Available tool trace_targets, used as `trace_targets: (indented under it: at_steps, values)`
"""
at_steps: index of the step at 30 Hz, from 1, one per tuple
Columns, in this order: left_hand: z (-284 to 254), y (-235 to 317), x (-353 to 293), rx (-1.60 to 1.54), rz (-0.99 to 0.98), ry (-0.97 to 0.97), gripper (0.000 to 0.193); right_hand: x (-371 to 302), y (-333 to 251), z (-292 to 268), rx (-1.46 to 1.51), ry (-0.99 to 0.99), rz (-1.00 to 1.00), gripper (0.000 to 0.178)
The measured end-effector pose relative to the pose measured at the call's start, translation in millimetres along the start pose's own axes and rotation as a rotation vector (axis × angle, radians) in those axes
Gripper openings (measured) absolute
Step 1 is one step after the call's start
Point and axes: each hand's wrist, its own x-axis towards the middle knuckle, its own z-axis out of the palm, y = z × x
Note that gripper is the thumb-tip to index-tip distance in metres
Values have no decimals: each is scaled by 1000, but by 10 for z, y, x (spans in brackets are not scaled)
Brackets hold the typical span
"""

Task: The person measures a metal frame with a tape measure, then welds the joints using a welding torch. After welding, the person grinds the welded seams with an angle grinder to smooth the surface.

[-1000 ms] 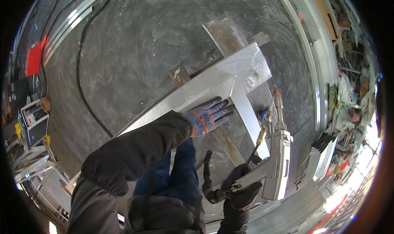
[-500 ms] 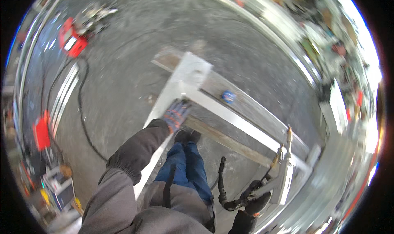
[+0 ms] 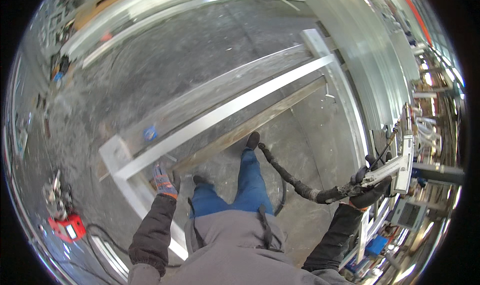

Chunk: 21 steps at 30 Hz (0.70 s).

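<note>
Landmark: the near corner (image 3: 116, 157) of the aluminium frame (image 3: 225, 112), lying flat on the concrete floor (image 3: 165, 60).

- Left hand (image 3: 164, 180), one, in a grey-and-orange knit glove: just beside the landmark corner, on its near side, fingers laid toward the frame's near rail; whether it clasps the rail or only rests there cannot be told. This is the hand nearer the frame.
- Right hand (image 3: 371, 187), one, in a black glove: well apart from the corner, far along to the right, closed around the handle of a welding torch (image 3: 400, 162).
- Hose (image 3: 300, 185), one, black and crusted: trails from the torch back toward the person's feet, between the two hands.
- Frame, one: its long axis runs from the landmark corner up and rightward, away from the left hand; two long parallel rails and two short end rails counted.
- Blue tape roll (image 3: 150, 133), one: on the far long rail, near the corner.
- Red machine (image 3: 69, 227), one: on the floor, left of the corner.
</note>
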Motion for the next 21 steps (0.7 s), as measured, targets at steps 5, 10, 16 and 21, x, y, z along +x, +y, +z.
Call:
trace_targets:
  at_steps: [5, 10, 16, 21]
  values:
    - [169, 1715, 1162, -264, 435, 27, 63, 658, 237, -394, 154, -203, -52, 91]
    - [844, 3921, 2641, -265, 557, 2, 60, 2003, 1040, -499, 156, -189, 230, 83]
    - [2179, 5768, 4355, 11, 493, -104, 61, 3560, 1972, -212, 5, -54, 504, 69]
    - [2996, 6500, 4967, 122, 259, -278, 52, 4308, 2173, -196, -14, -30, 794, 72]
